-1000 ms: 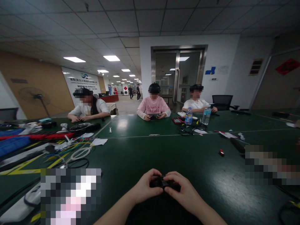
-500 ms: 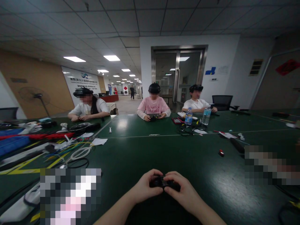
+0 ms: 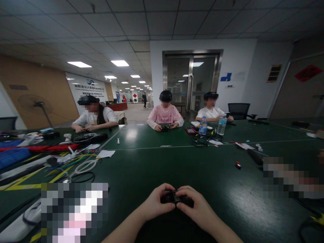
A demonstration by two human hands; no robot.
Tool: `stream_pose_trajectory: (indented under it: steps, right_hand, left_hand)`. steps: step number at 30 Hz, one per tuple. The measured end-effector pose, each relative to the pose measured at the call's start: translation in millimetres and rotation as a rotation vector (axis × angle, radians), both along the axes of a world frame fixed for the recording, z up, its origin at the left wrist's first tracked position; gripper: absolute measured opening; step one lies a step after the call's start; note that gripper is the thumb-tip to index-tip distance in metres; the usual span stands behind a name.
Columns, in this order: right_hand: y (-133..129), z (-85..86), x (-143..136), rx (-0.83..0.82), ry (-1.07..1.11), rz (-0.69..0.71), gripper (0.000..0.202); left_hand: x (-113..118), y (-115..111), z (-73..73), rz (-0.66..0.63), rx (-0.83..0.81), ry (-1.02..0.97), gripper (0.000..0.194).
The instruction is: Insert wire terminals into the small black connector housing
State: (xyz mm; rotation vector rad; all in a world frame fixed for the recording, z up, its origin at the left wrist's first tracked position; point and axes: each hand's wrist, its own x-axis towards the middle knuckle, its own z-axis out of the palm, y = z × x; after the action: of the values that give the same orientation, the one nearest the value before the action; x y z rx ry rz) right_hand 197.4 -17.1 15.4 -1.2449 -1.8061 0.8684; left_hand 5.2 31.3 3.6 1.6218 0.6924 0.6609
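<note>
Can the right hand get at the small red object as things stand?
Probably not while the right hand grips the black gamepad-shaped device. Once freed, likely yes: only dark green tabletop shows between that hand and the small red object.

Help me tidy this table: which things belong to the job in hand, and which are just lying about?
In use:
black device, held by the left hand and right hand

Seemingly just lying about:
wrench
white cable
blue tray
small red object
water bottle, standing
</note>
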Motion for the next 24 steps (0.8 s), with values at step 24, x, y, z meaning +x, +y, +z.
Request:
stream_pose_trajectory:
  steps: [24]
  right_hand:
    - [1.5, -1.1, -0.7, -0.047, -0.029, -0.045, 0.025]
  left_hand:
    - [-0.7, 3.5, -6.6, -0.008, 0.014, -0.027, 0.039]
